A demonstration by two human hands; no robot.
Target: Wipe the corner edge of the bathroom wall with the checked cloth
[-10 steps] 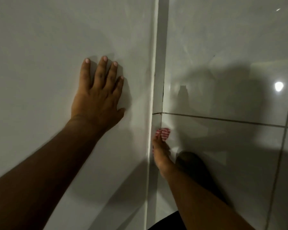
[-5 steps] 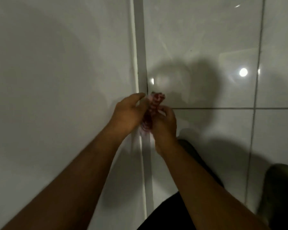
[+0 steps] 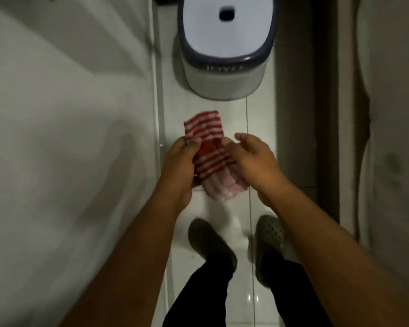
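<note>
The checked cloth [image 3: 208, 152] was held in mid-air between both hands, above the floor tiles [image 3: 236, 206] and apart from the wall [image 3: 69, 138] at the left. No contact between cloth and wall corner was shown, so wiping was judged to be paused or finished; how much of the edge remained to be wiped could not be told. The left hand [image 3: 182, 161] was closed, its fingers and thumb pinching the upper left part of the cloth. The right hand [image 3: 253, 159] was half open, fingers loosely curled, touching the cloth's right edge. The cloth appeared to be in the course of refolding. A lidded bin [image 3: 224, 50] stood on the floor ahead, well apart from the hands.
</note>
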